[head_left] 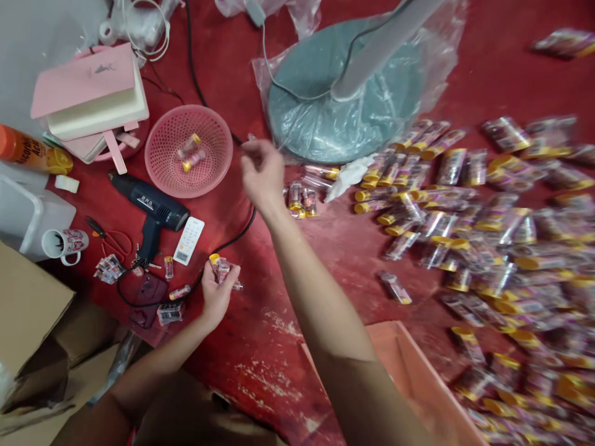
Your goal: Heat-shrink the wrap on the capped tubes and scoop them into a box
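Observation:
My left hand (217,296) is closed around a few small clear tubes with yellow caps (222,267), over the red tabletop. My right hand (264,173) is raised just right of the pink mesh basket (160,170). Its fingers are curled together, and what they hold, if anything, is hidden by the hand and blur. Two yellow-capped tubes (191,152) lie in the basket. Below the right hand's wrist, a small group of similar tubes (302,198) sits on the table, beside a crumpled white tissue (348,178).
Many yellow-capped tubes (497,229) spread across the right side. A lamp base (297,105) wrapped in plastic stands at the back. Left are a heat gun (151,207), white remote (188,240), pliers (111,238), mug (65,243) and pink notebook (88,80). An orange-pink tray (404,359) lies in front.

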Motion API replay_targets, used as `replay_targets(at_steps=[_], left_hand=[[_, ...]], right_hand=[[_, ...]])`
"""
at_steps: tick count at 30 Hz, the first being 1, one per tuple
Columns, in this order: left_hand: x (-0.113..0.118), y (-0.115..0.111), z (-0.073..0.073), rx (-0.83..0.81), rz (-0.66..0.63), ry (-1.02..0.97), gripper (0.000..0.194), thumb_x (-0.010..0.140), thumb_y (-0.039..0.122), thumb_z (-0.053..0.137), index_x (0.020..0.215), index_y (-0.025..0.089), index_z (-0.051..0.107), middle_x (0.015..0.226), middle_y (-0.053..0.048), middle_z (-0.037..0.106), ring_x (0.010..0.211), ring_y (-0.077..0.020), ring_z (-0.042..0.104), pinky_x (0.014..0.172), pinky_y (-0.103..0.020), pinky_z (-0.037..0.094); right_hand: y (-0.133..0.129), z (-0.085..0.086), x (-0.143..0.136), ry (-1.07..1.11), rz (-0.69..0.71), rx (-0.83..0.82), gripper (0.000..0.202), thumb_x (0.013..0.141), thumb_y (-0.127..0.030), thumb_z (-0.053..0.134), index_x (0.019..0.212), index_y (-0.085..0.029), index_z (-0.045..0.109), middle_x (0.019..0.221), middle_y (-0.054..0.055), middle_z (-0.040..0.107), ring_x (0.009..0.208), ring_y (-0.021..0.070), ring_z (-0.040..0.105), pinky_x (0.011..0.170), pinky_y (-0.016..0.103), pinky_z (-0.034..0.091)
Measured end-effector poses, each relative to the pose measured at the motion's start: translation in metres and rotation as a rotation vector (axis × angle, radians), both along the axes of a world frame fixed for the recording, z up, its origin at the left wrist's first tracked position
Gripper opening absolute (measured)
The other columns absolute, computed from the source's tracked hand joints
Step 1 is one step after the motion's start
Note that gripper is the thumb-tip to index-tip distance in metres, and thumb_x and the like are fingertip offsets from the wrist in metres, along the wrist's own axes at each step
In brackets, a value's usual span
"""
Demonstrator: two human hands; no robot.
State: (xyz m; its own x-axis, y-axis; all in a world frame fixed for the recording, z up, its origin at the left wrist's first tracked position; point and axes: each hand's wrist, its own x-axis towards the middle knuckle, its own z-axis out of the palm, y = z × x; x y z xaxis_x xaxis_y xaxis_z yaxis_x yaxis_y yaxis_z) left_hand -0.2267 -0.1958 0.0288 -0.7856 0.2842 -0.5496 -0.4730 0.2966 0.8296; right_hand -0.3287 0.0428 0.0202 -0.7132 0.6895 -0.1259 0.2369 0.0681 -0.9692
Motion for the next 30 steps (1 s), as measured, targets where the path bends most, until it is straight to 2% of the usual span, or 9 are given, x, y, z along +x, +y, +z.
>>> replay_targets(at_steps=[3, 5, 7, 11, 16, 20, 25, 27, 30], left_hand=[[0.004, -0.004, -0.001, -0.029, -0.032, 0.01, 0.033, 0.079, 0.038, 0.077, 0.093, 0.018, 0.055, 0.084, 0.004, 0.059, 0.07, -0.0072, 0.055, 0.069, -0.021, 0.053], [0.007, -0.006, -0.001, -0.049, -0.045, 0.018, 0.032, 0.079, 0.037, 0.077, 0.092, 0.019, 0.055, 0.083, 0.004, 0.058, 0.07, -0.0076, 0.055, 0.068, -0.021, 0.052], [0.007, -0.005, -0.001, -0.06, -0.074, 0.029, 0.031, 0.079, 0.037, 0.077, 0.091, 0.019, 0.054, 0.082, 0.004, 0.058, 0.069, -0.008, 0.055, 0.068, -0.021, 0.051], [0.003, 0.006, 0.0, -0.058, -0.168, 0.07, 0.029, 0.08, 0.036, 0.075, 0.091, 0.019, 0.055, 0.084, 0.002, 0.06, 0.071, -0.0089, 0.057, 0.07, -0.022, 0.05], [-0.009, 0.041, 0.001, -0.013, -0.259, 0.227, 0.027, 0.08, 0.033, 0.076, 0.091, 0.02, 0.054, 0.086, 0.0, 0.063, 0.074, -0.0112, 0.06, 0.074, -0.024, 0.051], [-0.029, 0.091, -0.006, -0.001, -0.361, 0.47, 0.034, 0.079, 0.033, 0.079, 0.102, 0.022, 0.056, 0.099, -0.005, 0.067, 0.091, -0.0182, 0.067, 0.085, -0.03, 0.052], [-0.059, 0.16, -0.035, -0.015, -0.578, 0.593, 0.038, 0.077, 0.016, 0.08, 0.106, 0.019, 0.057, 0.105, -0.006, 0.064, 0.111, -0.027, 0.063, 0.103, -0.043, 0.048], [-0.065, 0.176, -0.048, -0.024, -0.613, 0.588, 0.038, 0.075, 0.011, 0.079, 0.105, 0.018, 0.057, 0.105, -0.007, 0.064, 0.113, -0.0277, 0.062, 0.105, -0.046, 0.047], [-0.063, 0.184, -0.062, 0.013, -0.574, 0.578, 0.038, 0.077, 0.009, 0.075, 0.109, 0.018, 0.055, 0.109, -0.007, 0.064, 0.113, -0.025, 0.063, 0.102, -0.044, 0.05]], right_hand=[[0.03, -0.042, -0.009, -0.219, -0.186, 0.229, 0.041, 0.095, -0.053, 0.052, 0.12, -0.021, 0.051, 0.133, 0.02, 0.052, 0.136, 0.0372, 0.043, 0.108, 0.064, 0.04], [0.044, -0.061, -0.013, -0.277, -0.168, 0.266, 0.04, 0.094, -0.051, 0.053, 0.116, -0.018, 0.05, 0.127, 0.022, 0.052, 0.132, 0.0405, 0.045, 0.105, 0.067, 0.04], [0.055, -0.067, -0.007, -0.304, -0.088, 0.294, 0.035, 0.094, -0.048, 0.054, 0.111, -0.018, 0.051, 0.121, 0.021, 0.054, 0.127, 0.0404, 0.049, 0.103, 0.067, 0.041], [0.082, -0.04, 0.044, -0.384, -0.033, 0.418, 0.017, 0.09, -0.033, 0.059, 0.099, -0.021, 0.051, 0.113, 0.018, 0.056, 0.119, 0.0347, 0.052, 0.103, 0.058, 0.044], [0.109, -0.001, 0.118, -0.551, -0.017, 0.43, 0.025, 0.078, -0.016, 0.067, 0.085, -0.022, 0.044, 0.093, 0.015, 0.061, 0.1, 0.0309, 0.059, 0.094, 0.051, 0.046], [0.081, -0.006, 0.145, -0.581, 0.058, 0.328, 0.021, 0.08, -0.025, 0.066, 0.081, -0.024, 0.045, 0.082, 0.011, 0.06, 0.091, 0.0333, 0.063, 0.09, 0.055, 0.048], [0.03, -0.039, 0.155, -0.478, -0.145, 0.303, 0.018, 0.087, -0.031, 0.056, 0.102, -0.023, 0.054, 0.103, 0.014, 0.064, 0.104, 0.0346, 0.062, 0.094, 0.058, 0.049], [0.019, -0.051, 0.154, -0.406, -0.182, 0.277, 0.026, 0.088, -0.033, 0.054, 0.112, -0.022, 0.056, 0.111, 0.014, 0.064, 0.109, 0.0325, 0.061, 0.098, 0.056, 0.049], [0.01, -0.062, 0.147, -0.307, -0.243, 0.209, 0.038, 0.088, -0.036, 0.055, 0.123, -0.021, 0.057, 0.117, 0.013, 0.065, 0.112, 0.03, 0.06, 0.101, 0.054, 0.048]])
